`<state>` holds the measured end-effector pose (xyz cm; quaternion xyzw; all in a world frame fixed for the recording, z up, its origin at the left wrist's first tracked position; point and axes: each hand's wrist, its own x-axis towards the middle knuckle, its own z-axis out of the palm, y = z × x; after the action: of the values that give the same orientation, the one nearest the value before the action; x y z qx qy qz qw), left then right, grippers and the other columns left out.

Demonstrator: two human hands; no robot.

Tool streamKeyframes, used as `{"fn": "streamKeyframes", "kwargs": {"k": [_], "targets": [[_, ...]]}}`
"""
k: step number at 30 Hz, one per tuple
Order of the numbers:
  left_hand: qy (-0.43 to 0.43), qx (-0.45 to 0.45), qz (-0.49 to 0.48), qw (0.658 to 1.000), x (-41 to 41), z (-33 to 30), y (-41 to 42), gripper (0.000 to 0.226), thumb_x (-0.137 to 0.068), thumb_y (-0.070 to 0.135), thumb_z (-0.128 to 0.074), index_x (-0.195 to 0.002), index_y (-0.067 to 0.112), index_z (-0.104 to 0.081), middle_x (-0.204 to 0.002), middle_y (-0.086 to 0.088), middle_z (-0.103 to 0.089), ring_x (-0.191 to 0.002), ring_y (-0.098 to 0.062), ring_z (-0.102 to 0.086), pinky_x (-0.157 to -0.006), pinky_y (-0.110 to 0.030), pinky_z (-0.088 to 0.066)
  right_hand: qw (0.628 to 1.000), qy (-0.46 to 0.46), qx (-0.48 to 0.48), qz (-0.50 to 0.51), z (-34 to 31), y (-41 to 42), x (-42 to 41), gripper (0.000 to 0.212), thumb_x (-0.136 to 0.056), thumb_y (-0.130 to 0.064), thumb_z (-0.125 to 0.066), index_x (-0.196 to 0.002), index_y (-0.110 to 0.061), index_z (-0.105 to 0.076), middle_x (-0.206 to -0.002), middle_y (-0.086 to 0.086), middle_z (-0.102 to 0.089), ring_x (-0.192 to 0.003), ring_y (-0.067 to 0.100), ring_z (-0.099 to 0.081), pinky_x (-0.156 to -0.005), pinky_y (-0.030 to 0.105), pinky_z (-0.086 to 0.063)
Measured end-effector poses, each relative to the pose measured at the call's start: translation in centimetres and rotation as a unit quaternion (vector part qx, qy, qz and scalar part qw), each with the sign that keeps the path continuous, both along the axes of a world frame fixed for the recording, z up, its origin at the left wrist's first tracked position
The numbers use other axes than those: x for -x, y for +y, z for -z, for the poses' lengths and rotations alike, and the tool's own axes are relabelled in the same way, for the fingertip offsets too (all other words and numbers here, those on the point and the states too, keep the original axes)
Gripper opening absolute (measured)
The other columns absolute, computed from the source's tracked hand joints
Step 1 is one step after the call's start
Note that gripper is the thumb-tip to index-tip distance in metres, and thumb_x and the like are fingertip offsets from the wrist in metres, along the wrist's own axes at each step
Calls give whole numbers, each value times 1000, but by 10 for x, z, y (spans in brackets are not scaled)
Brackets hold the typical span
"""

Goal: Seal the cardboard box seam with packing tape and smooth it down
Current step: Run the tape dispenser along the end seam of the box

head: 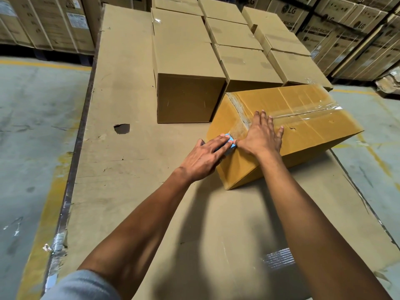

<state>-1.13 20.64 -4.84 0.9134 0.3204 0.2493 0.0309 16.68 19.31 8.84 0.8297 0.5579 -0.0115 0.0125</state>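
Note:
A yellowish cardboard box (pixel 303 118) lies tilted on the cardboard-covered work surface (pixel 134 169), right of centre. Clear packing tape (pixel 303 112) runs along its top seam and down over the near end. My right hand (pixel 263 135) lies flat, fingers spread, on the tape at the box's near top edge. My left hand (pixel 205 155) presses a blue tape roll or dispenser (pixel 230 144) against the box's near end face, just left of my right thumb. Most of the blue item is hidden under my fingers.
Several plain brown boxes (pixel 188 83) stand in rows right behind the taped box. Stacked printed cartons (pixel 346 29) line the back and right. A hole (pixel 121 128) marks the surface at left. Grey floor with yellow lines lies on both sides.

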Motion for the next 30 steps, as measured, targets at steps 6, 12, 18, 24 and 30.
{"fn": "streamKeyframes", "kwargs": {"k": [6,12,18,24,30], "targets": [[-7,24,25,999,1,-6,6,55,-115,33,-46,-166,16,-41,-170,-10,-45,-158,-26,-43,-78,-36,-33,1000,5,16,14,-4,2,6,131,-76,-64,-81,-167,-15,-1,-176,7,2,-163,31,-1,-128,63,-7],[3,28,18,999,3,3,-5,60,-109,28,-57,-166,16,-42,-170,-11,-45,-157,-28,-44,-78,-36,-34,1000,-4,15,18,-5,-1,11,133,-74,-58,-86,-167,-16,0,-176,7,1,-163,31,-3,-127,64,-11],[5,7,-10,1000,13,2,-9,55,-110,24,-60,-162,12,-46,-167,-15,-48,-154,-31,-48,-78,-41,-45,999,31,-8,7,-2,-4,4,134,-72,-71,-79,-167,-16,-2,-176,8,1,-163,31,3,-127,62,-1],[-23,21,-37,999,31,3,-17,57,-107,24,-64,-160,9,-48,-166,-16,-48,-152,-33,-49,-76,-42,-48,994,83,-63,-14,-3,-3,0,107,-89,-72,-56,-168,-16,-9,-176,7,-6,-163,28,-3,-130,58,-2],[-109,83,-66,988,36,1,-31,54,-106,27,-60,-157,11,-52,-163,-10,-52,-150,-29,-51,-80,-48,-57,965,39,-214,-149,-1,-21,8,77,-96,-47,-60,-161,-16,-33,-173,9,-23,-162,26,-11,-131,52,-8]]}}
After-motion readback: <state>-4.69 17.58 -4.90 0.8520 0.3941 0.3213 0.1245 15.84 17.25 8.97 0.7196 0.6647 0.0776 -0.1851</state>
